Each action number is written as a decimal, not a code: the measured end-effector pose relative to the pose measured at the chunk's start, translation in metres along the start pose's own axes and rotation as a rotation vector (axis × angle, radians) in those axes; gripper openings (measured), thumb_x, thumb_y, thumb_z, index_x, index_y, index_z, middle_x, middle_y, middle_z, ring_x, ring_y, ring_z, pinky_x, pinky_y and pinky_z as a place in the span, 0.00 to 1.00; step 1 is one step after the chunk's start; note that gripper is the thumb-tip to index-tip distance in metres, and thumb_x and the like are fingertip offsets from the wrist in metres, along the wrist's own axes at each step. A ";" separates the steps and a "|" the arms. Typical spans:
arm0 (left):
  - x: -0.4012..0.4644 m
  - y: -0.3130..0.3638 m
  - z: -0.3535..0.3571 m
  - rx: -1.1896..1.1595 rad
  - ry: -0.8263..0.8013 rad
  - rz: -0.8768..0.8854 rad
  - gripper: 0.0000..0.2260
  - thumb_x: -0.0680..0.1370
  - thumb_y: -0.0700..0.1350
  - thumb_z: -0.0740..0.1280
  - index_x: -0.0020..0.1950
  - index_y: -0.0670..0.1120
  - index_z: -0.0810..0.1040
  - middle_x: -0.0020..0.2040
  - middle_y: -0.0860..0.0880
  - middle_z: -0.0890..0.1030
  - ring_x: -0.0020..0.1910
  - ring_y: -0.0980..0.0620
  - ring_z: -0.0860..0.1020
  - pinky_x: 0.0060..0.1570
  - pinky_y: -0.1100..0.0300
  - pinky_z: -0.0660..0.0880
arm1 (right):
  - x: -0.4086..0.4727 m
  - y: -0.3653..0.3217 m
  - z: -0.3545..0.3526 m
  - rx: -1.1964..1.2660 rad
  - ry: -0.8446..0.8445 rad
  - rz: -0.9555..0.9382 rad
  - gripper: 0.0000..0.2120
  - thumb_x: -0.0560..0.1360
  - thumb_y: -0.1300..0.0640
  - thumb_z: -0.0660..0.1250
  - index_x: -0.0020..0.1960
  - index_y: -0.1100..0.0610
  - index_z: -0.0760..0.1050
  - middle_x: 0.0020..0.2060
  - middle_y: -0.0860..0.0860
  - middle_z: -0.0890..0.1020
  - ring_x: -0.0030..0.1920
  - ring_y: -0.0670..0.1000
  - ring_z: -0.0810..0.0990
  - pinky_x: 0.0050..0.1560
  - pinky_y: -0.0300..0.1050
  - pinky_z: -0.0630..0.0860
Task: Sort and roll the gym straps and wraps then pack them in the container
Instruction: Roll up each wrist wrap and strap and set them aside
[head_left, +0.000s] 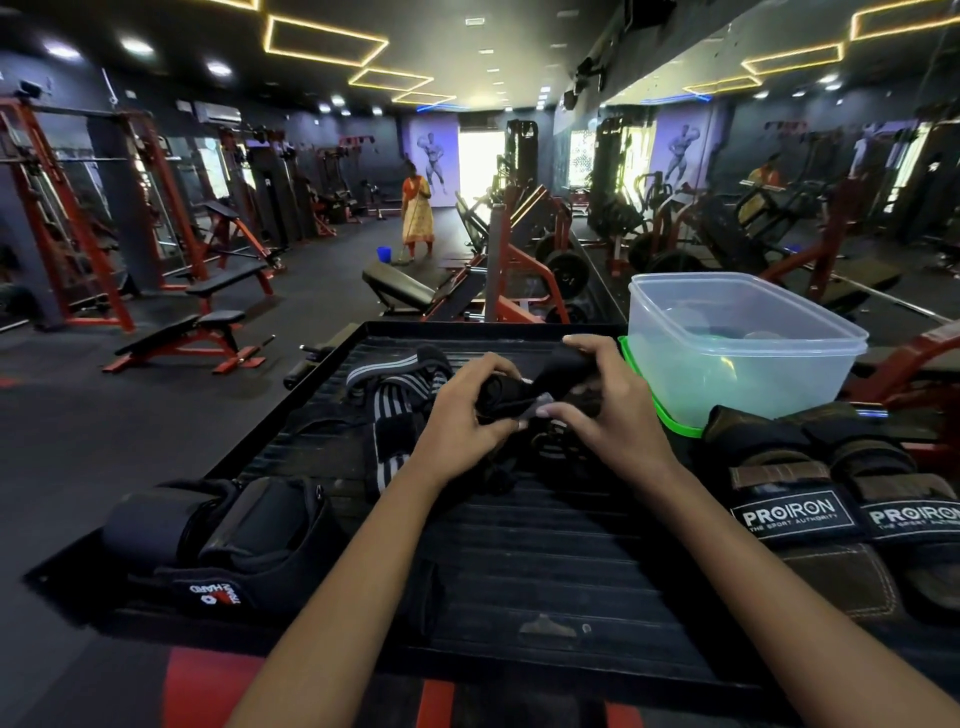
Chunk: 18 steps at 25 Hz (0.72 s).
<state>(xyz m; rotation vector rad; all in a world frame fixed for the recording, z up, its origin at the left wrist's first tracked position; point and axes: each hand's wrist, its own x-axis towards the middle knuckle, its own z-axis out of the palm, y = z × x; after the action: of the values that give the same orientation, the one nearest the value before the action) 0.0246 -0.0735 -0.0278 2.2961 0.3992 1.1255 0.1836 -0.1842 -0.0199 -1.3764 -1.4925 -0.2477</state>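
Both of my hands hold one black strap (550, 376) above the ribbed black platform (519, 545). My left hand (470, 410) grips its rolled end with curled fingers. My right hand (608, 400) pinches the loose part beside it. Black and grey striped wraps (387, 410) lie in a loose heap just left of my hands. The clear plastic container (737, 345) stands at the right rear on a green lid (670, 415); something dark shows dimly through its wall.
A black padded support (223, 540) lies at the platform's near left corner. Two brown PROIRON straps (841, 499) lie at the right. Benches and red weight machines fill the gym floor beyond. A person in orange (417, 215) stands far back.
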 end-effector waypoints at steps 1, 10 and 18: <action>0.000 0.002 -0.001 -0.054 0.025 -0.037 0.19 0.67 0.39 0.77 0.53 0.48 0.74 0.51 0.54 0.78 0.52 0.59 0.77 0.52 0.61 0.74 | 0.000 -0.002 -0.001 0.074 0.023 0.089 0.20 0.65 0.59 0.79 0.52 0.54 0.74 0.41 0.46 0.78 0.40 0.41 0.77 0.43 0.32 0.73; 0.000 -0.003 0.000 -0.307 -0.049 -0.121 0.21 0.69 0.37 0.76 0.57 0.48 0.72 0.56 0.49 0.79 0.54 0.52 0.80 0.56 0.51 0.78 | -0.002 -0.007 0.004 0.690 -0.207 0.366 0.13 0.72 0.64 0.72 0.41 0.48 0.74 0.42 0.45 0.80 0.46 0.47 0.81 0.47 0.51 0.82; 0.001 0.001 0.005 -0.467 -0.030 -0.129 0.10 0.72 0.48 0.71 0.45 0.46 0.71 0.46 0.47 0.77 0.46 0.50 0.76 0.50 0.47 0.74 | -0.002 0.000 0.007 0.574 -0.051 0.279 0.12 0.68 0.68 0.75 0.37 0.56 0.74 0.38 0.43 0.82 0.43 0.46 0.80 0.48 0.43 0.76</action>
<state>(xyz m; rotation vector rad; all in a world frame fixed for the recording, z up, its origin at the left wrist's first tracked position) 0.0292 -0.0751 -0.0291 1.8496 0.2376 0.9953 0.1792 -0.1803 -0.0240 -1.1019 -1.2576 0.3703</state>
